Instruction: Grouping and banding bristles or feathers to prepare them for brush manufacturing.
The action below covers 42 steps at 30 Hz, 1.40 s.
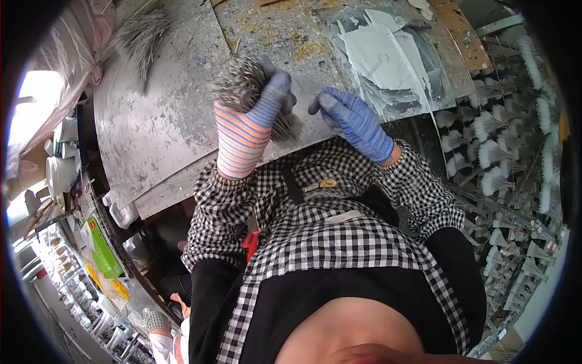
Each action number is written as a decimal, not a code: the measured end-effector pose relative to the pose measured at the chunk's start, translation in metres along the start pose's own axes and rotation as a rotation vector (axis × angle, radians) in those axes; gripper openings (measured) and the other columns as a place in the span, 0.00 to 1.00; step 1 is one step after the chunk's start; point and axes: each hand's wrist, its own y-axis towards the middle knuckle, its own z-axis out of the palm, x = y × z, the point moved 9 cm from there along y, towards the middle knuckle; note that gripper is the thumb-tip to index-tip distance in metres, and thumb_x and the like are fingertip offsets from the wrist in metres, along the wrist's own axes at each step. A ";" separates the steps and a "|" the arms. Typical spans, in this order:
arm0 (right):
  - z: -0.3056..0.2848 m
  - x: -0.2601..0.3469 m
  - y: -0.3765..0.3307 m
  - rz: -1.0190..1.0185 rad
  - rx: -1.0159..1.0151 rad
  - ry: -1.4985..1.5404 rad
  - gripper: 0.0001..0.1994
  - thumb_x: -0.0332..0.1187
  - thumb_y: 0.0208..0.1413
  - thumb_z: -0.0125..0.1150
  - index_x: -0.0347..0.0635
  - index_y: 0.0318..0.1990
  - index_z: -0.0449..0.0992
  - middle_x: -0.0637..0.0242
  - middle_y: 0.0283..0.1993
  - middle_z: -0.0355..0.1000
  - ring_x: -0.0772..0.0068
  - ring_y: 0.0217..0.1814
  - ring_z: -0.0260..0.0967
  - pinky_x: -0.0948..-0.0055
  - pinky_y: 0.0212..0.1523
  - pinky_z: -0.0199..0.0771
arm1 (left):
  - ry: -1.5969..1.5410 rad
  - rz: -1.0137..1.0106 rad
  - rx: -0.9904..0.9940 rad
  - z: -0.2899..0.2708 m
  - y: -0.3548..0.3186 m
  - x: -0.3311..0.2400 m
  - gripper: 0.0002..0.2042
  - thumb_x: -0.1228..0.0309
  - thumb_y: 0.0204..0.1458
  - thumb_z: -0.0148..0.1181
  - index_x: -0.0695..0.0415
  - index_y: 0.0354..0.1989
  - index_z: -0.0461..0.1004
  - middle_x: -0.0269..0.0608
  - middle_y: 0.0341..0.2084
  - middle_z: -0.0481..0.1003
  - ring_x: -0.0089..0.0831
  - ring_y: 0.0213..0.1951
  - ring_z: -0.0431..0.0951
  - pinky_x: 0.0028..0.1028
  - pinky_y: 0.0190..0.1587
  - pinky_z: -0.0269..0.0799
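A thick bundle of thin grey, bristle-like stalks (pixel 238 82) is gripped in my left hand (pixel 257 124), which wears a striped orange and blue glove. The fingers wrap round its middle. One end fans out above the fist, and the other shows below it over the table edge. My right hand (pixel 357 123), in a blue knit glove with greyed fingertips, is closed just right of the bundle and apart from it. Its fingertips are pressed together; whether anything small is between them is hidden.
A spattered grey metal table (pixel 151 139) lies before me, with another grey stalk bundle (pixel 142 45) at far left. White paste (pixel 388 54) covers a glass sheet (pixel 445 97) at right. Racks of white fan-shaped pieces (pixel 497 145) stand right. Another person's gloved hand (pixel 156 320) shows lower left.
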 end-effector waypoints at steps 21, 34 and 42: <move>-0.036 0.193 -0.006 -0.921 -0.056 -0.742 0.26 0.41 0.58 0.62 0.42 0.62 0.69 0.55 0.59 0.70 0.52 0.58 0.70 0.59 0.62 0.69 | 0.481 0.263 0.068 0.025 0.038 0.056 0.15 0.76 0.48 0.69 0.60 0.43 0.73 0.38 0.30 0.82 0.25 0.31 0.82 0.27 0.38 0.78; 0.126 0.202 0.001 -1.101 0.412 -1.117 0.33 0.58 0.51 0.61 0.48 0.61 0.72 0.56 0.61 0.68 0.53 0.68 0.60 0.52 0.72 0.49 | 0.230 0.366 0.169 0.033 0.026 0.086 0.23 0.74 0.49 0.68 0.60 0.54 0.69 0.41 0.43 0.77 0.26 0.45 0.76 0.28 0.48 0.74; 0.087 0.205 0.003 -1.062 0.223 -0.681 0.45 0.52 0.38 0.76 0.35 0.62 0.67 0.51 0.58 0.68 0.53 0.60 0.68 0.59 0.63 0.66 | 0.109 0.342 0.191 0.030 0.013 0.044 0.29 0.72 0.50 0.68 0.60 0.62 0.65 0.43 0.51 0.74 0.26 0.53 0.73 0.28 0.55 0.71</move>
